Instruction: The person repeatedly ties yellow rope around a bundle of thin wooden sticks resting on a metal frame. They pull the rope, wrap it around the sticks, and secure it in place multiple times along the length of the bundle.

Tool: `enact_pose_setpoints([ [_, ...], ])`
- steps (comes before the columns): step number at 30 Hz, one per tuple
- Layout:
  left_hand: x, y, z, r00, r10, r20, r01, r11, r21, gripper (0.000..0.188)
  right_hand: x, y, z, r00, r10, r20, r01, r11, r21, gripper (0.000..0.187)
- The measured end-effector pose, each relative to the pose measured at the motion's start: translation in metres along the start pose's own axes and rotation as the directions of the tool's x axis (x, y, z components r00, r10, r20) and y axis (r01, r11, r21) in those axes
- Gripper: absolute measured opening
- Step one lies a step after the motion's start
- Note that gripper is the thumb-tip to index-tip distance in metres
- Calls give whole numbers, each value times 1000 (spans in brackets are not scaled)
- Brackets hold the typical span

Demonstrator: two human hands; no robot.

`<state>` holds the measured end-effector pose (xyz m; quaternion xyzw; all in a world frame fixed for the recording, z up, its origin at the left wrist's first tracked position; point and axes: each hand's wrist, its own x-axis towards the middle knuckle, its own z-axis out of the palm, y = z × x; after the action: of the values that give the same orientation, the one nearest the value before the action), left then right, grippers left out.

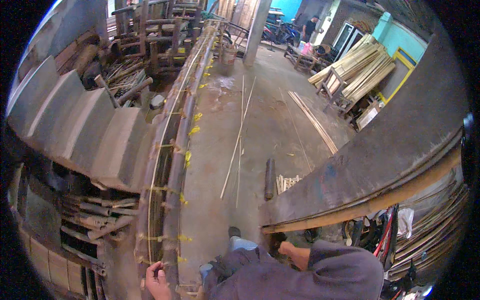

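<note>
While the left hand (158,285) curled beside bound poles (173,207), I couldn't tell whether it or the right hand (288,249) grasped anything.

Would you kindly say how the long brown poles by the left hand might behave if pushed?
The poles look stiff, judging by their thickness, and probably heavy, given their length; the yellow ties might keep them from rolling.

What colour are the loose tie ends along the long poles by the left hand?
Yellow; the tie ends show best in the head view.
</note>
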<state>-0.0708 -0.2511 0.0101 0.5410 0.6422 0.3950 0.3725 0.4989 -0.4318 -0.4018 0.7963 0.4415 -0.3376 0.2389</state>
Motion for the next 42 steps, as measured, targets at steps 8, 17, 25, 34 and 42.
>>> enact_pose_setpoints([
  [8,101,120,163,961,43,274,-23,997,-76,26,47,2,31,997,-34,68,5,919,393,34],
  [17,190,195,230,648,573,503,-510,816,-272,12,-70,-124,-361,842,-293,-452,532,584,612,24],
  [25,342,351,84,24,969,-247,-999,28,15,32,-383,-96,-682,-350,75,-934,228,974,-8,14],
  [34,350,392,40,-123,992,-32,-974,-114,193,39,-481,-69,-687,-443,82,-893,-115,983,147,16],
  [42,352,413,27,-74,997,-33,-957,-61,282,38,-489,-73,-683,-390,171,-905,-58,976,209,17],
])
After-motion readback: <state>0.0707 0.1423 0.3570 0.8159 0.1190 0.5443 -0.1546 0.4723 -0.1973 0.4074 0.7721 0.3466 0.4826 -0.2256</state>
